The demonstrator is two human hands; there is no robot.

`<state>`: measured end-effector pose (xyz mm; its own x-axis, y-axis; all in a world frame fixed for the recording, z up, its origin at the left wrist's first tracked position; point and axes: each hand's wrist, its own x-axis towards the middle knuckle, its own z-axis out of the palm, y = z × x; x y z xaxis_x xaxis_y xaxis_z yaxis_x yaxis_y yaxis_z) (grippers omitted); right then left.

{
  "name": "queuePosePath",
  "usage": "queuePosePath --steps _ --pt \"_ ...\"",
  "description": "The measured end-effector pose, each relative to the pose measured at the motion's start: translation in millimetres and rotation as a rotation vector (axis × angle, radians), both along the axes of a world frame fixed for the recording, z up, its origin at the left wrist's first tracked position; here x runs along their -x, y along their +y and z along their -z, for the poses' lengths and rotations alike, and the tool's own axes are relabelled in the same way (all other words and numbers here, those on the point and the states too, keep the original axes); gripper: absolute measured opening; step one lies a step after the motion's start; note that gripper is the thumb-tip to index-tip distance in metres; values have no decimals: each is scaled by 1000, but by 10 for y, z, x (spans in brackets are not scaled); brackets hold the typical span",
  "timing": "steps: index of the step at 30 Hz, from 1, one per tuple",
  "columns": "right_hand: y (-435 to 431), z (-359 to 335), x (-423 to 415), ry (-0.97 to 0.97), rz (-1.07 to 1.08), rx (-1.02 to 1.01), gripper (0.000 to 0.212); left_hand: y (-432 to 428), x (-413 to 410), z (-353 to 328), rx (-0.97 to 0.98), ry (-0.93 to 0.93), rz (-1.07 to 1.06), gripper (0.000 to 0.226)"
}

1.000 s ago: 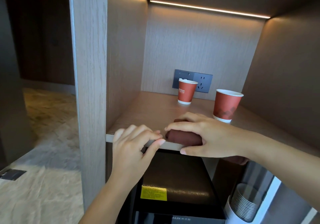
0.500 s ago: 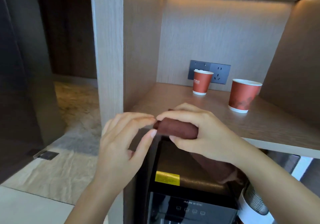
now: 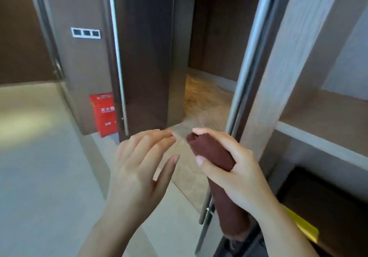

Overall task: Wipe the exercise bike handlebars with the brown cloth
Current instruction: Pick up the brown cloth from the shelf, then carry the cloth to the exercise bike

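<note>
Holding the rolled brown cloth [image 3: 214, 153] in the right hand [image 3: 237, 169], left hand [image 3: 139, 169] hovering just beside it.

Gripping the roll near its upper end, right grip wrapped and pressed around the cloth with the thumb across its front; letting the lower end of the roll hang down below the wrist; keeping the left grip spread and touching nothing, fingers [image 3: 157, 137] pointing toward the top of the roll with a small gap between; standing at the corner of a wooden shelf unit [image 3: 310, 105] on the right; facing a dark glass door [image 3: 143, 57] with a long metal handle [image 3: 119, 57]; showing a red box [image 3: 104, 115] on the floor behind the door and a switch panel [image 3: 86, 32] on the wall above it.
</note>
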<state>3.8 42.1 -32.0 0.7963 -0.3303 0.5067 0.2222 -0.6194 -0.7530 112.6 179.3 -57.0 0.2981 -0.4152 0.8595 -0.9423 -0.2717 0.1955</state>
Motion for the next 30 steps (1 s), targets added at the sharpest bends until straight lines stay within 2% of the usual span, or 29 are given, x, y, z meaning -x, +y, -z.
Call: queuePosePath --steps 9,22,30 --pt "1211 318 -990 -18 -330 -19 39 1454 -279 367 -97 113 -528 32" --pt "4168 628 -1852 59 -700 -114 38 4370 -297 528 -169 281 -1051 40" --pt "5702 901 -2259 134 -941 -96 36 5639 -317 737 -104 415 -1304 40"
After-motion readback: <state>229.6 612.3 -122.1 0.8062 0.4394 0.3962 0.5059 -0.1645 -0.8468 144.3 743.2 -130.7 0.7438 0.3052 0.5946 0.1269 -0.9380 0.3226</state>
